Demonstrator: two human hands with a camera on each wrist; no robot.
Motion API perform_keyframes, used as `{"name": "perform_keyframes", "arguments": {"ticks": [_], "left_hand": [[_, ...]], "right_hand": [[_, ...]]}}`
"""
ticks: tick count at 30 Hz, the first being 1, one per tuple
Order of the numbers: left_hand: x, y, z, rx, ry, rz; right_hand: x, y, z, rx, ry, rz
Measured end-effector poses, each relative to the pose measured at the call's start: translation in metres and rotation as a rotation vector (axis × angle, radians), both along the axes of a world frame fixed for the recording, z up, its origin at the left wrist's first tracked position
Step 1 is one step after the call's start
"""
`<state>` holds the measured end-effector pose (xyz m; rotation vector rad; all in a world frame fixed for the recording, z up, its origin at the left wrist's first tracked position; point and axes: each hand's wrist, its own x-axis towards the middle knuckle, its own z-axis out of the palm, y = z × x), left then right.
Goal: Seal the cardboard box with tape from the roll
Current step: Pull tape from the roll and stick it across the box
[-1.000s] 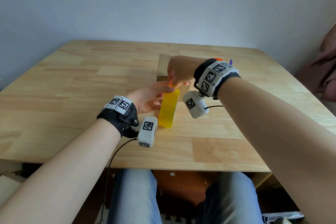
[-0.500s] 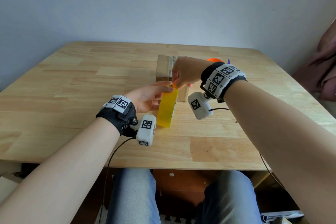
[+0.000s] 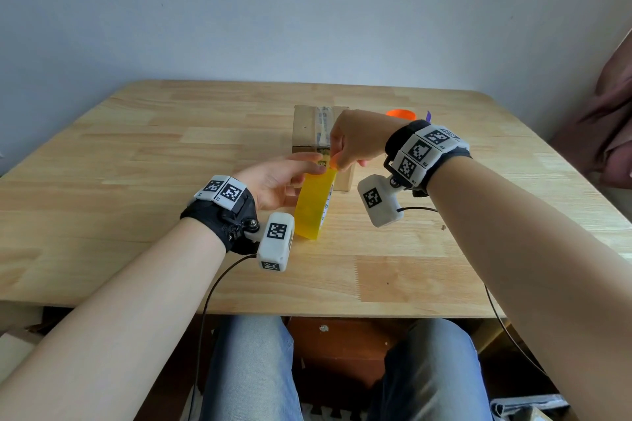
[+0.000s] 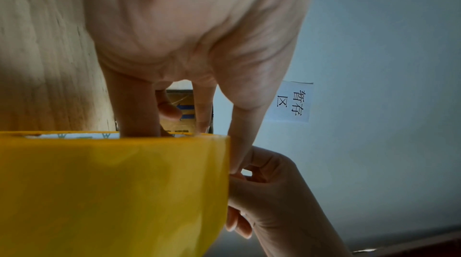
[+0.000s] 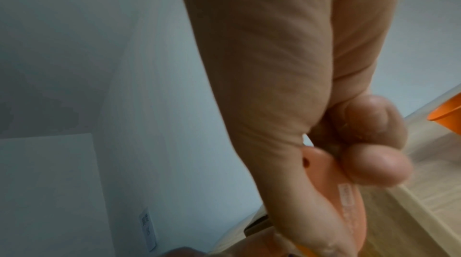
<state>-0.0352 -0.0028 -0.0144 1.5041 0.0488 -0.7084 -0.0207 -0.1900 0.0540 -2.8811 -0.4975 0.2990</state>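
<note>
A yellow tape roll (image 3: 313, 205) stands on edge on the wooden table (image 3: 136, 181), just in front of the cardboard box (image 3: 307, 133). My left hand (image 3: 307, 164) grips the roll, with fingers reaching through its core (image 4: 139, 115) and the thumb along its outer side. At the roll's top edge my right hand (image 3: 337, 164) holds a small orange cutter (image 5: 331, 178) in curled fingers. Old tape with print runs along the box top. In the left wrist view the roll (image 4: 112, 192) fills the lower left, with the right hand (image 4: 262, 192) beside it.
An orange cup-like object (image 3: 400, 114) and something purple (image 3: 427, 114) sit behind my right wrist. A paper label (image 4: 291, 103) hangs on the wall. Pink cloth (image 3: 608, 120) lies off the table's right side. The table's near edge is above my knees.
My right hand has shifted slightly to the right at the roll's top, uncovering more of the box. The left hand keeps the roll upright in the same spot.
</note>
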Motion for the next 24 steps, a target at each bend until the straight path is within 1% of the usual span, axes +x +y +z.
{"name": "perform_keyframes", "arguments": {"ticks": [6, 12, 16, 20, 24], "left_hand": [[0.0, -0.001, 0.0, 0.005, -0.016, 0.0], [-0.003, -0.001, 0.001, 0.022, -0.015, -0.041], [-0.004, -0.003, 0.001, 0.028, -0.016, -0.057], [-0.004, -0.005, 0.001, 0.015, -0.024, -0.006], [-0.002, -0.002, 0.001, -0.007, -0.006, 0.027]], "right_hand": [[0.0, -0.01, -0.003, 0.082, -0.008, -0.023], [-0.005, -0.006, -0.013, 0.151, -0.072, -0.038], [-0.006, -0.005, -0.013, 0.135, -0.074, -0.028], [-0.006, -0.014, -0.01, 0.093, -0.058, -0.019], [-0.007, -0.029, -0.012, 0.07, -0.075, -0.064]]}}
